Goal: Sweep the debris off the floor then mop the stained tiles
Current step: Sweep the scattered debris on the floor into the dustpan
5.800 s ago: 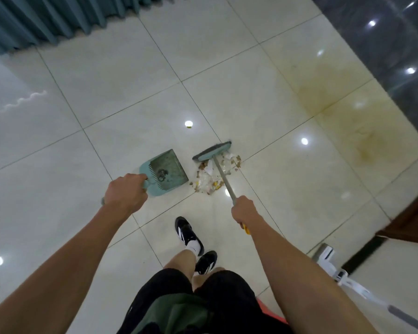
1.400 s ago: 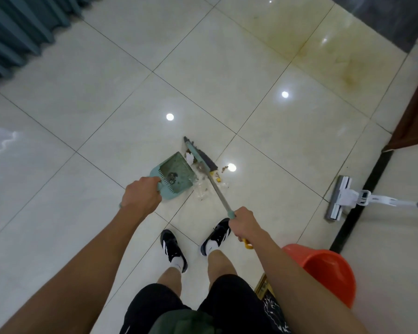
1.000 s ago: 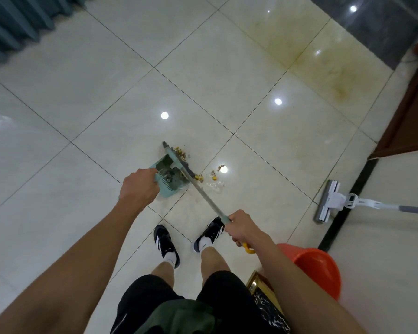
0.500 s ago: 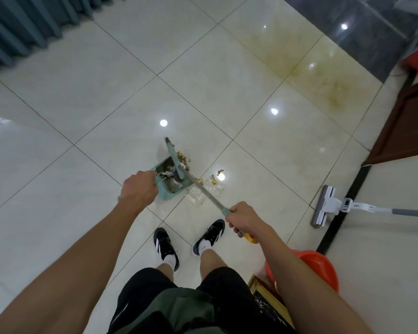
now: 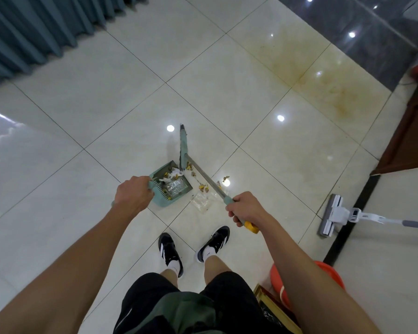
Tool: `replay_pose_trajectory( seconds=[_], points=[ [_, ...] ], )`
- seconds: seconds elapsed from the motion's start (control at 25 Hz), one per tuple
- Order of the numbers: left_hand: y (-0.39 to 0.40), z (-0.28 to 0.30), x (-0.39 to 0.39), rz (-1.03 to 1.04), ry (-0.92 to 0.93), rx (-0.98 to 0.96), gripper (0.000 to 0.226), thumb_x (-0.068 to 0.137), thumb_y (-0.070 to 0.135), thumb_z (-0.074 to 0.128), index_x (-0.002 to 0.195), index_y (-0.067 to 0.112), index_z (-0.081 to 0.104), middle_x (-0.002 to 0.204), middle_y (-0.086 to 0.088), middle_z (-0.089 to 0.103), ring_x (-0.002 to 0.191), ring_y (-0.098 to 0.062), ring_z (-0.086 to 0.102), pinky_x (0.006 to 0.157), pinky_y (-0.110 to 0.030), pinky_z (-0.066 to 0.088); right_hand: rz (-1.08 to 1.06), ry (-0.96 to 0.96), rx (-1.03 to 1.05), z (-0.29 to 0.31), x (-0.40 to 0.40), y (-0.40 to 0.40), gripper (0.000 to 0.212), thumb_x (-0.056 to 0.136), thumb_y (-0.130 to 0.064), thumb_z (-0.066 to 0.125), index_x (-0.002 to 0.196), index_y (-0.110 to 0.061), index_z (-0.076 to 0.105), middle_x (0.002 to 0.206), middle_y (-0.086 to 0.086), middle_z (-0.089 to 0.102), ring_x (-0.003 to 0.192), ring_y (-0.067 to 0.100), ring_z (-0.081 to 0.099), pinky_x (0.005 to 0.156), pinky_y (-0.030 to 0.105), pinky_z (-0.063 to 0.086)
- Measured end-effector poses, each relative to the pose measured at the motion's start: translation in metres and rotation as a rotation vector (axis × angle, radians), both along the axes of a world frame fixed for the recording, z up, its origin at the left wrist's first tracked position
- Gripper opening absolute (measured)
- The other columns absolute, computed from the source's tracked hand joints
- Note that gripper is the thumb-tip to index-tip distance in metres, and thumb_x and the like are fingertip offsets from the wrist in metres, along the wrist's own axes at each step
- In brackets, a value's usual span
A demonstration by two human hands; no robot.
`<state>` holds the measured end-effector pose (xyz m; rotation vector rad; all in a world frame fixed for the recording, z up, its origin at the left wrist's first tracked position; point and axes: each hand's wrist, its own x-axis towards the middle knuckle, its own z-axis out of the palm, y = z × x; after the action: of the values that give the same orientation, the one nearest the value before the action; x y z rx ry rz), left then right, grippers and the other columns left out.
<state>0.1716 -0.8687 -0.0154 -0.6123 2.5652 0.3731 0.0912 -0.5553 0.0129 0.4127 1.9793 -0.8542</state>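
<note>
Head view: your left hand [image 5: 133, 194] is curled round the handle of the teal dustpan [image 5: 173, 186], which lies on the floor just left of frame centre with its open mouth toward the broom. The pan holds a clear crumpled wrapper plus white and yellow scraps. Your right hand [image 5: 245, 209] grips the broom [image 5: 204, 175] near the top of its shaft, a yellow end cap showing below the fist; the teal broom head [image 5: 183, 147] stands edge-on just above the pan's upper right corner. Loose debris [image 5: 203, 186], yellow bits and a clear wrapper, lies on the tile between pan and shaft. Stained tiles [image 5: 323, 75], brownish-yellow, sit at upper right, well apart from the pan. A white mop [image 5: 336, 214] lies on the floor at right edge. An orange bucket [image 5: 279, 280] shows at lower right, partly hidden by your right forearm. Teal curtain [image 5: 34, 32] fills the upper left.
</note>
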Motion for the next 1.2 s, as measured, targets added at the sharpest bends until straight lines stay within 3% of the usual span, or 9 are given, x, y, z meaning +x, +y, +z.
replay_pose_trajectory(
  seconds=[0.36, 0.48, 0.56, 0.68, 0.84, 0.96, 1.08, 1.2],
  points=[
    [-0.024, -0.011, 0.011, 0.039, -0.041, -0.035, 0.012, 0.090, 0.024, 0.059, 0.099, 0.026, 0.065, 0.080, 0.003, 0.059, 0.070, -0.020, 0.059, 0.061, -0.030, 0.047, -0.330, -0.103, -0.225, -0.055, -0.009, -0.047, 0.023, 0.091, -0.003, 0.062, 0.109, 0.012, 0.063, 0.072, 0.016, 0.064, 0.049, 0.017, 0.052, 0.043, 0.026, 0.045],
    [-0.027, -0.018, 0.008, -0.001, -0.044, -0.055, 0.014, 0.089, 0.027, 0.058, 0.101, 0.031, 0.065, 0.081, 0.003, 0.058, 0.070, -0.021, 0.056, 0.059, -0.030, 0.040, -0.413, -0.169, -0.269, -0.074, -0.008, -0.061, 0.024, 0.096, -0.004, 0.057, 0.119, 0.000, 0.058, 0.078, 0.020, 0.063, 0.049, 0.018, 0.048, 0.042, 0.024, 0.041],
    [-0.027, -0.017, 0.004, -0.045, -0.045, -0.064, 0.016, 0.090, 0.028, 0.058, 0.103, 0.032, 0.065, 0.083, 0.002, 0.059, 0.070, -0.022, 0.057, 0.060, -0.030, 0.041, -0.423, -0.198, -0.237, -0.082, 0.000, -0.059, 0.035, 0.097, -0.003, 0.053, 0.129, -0.016, 0.052, 0.078, 0.020, 0.060, 0.051, 0.018, 0.045, 0.043, 0.025, 0.038],
    [-0.025, -0.011, -0.006, -0.111, -0.040, -0.043, 0.018, 0.090, 0.027, 0.060, 0.106, 0.032, 0.066, 0.086, 0.000, 0.063, 0.073, -0.023, 0.061, 0.063, -0.032, 0.050, -0.456, -0.222, -0.165, -0.088, 0.024, -0.041, 0.039, 0.097, -0.001, 0.050, 0.134, -0.014, 0.053, 0.076, 0.018, 0.059, 0.049, 0.018, 0.042, 0.043, 0.024, 0.038],
    [-0.020, -0.001, -0.028, -0.256, -0.031, -0.069, 0.017, 0.089, 0.023, 0.058, 0.102, 0.028, 0.067, 0.081, 0.002, 0.061, 0.069, -0.020, 0.059, 0.059, -0.029, 0.045, -0.518, -0.211, -0.104, -0.086, 0.056, -0.011, 0.044, 0.096, 0.000, 0.049, 0.136, -0.017, 0.051, 0.073, 0.018, 0.058, 0.044, 0.017, 0.041, 0.041, 0.023, 0.038],
    [-0.013, 0.004, -0.039, -0.341, -0.018, -0.077, 0.017, 0.088, 0.022, 0.059, 0.102, 0.028, 0.067, 0.077, 0.005, 0.056, 0.066, -0.018, 0.056, 0.056, -0.029, 0.042, -0.542, -0.197, -0.074, -0.077, 0.070, 0.004, 0.036, 0.093, 0.002, 0.050, 0.125, -0.015, 0.055, 0.065, 0.015, 0.058, 0.042, 0.017, 0.041, 0.041, 0.023, 0.037],
    [-0.003, 0.006, -0.042, -0.382, -0.016, -0.042, 0.019, 0.089, 0.020, 0.059, 0.104, 0.027, 0.067, 0.079, 0.004, 0.058, 0.068, -0.019, 0.059, 0.059, -0.030, 0.048, -0.552, -0.138, -0.060, -0.066, 0.078, 0.017, 0.043, 0.092, 0.000, 0.053, 0.132, -0.012, 0.058, 0.061, 0.014, 0.061, 0.043, 0.018, 0.044, 0.041, 0.024, 0.039],
    [0.003, 0.008, -0.048, -0.410, 0.000, -0.042, 0.016, 0.089, 0.021, 0.059, 0.102, 0.027, 0.066, 0.072, 0.007, 0.052, 0.064, -0.015, 0.055, 0.054, -0.028, 0.040, -0.529, -0.062, -0.050, -0.057, 0.082, 0.031, 0.048, 0.090, -0.003, 0.054, 0.136, -0.015, 0.058, 0.058, 0.011, 0.064, 0.044, 0.019, 0.048, 0.043, 0.026, 0.042]
  ],
)
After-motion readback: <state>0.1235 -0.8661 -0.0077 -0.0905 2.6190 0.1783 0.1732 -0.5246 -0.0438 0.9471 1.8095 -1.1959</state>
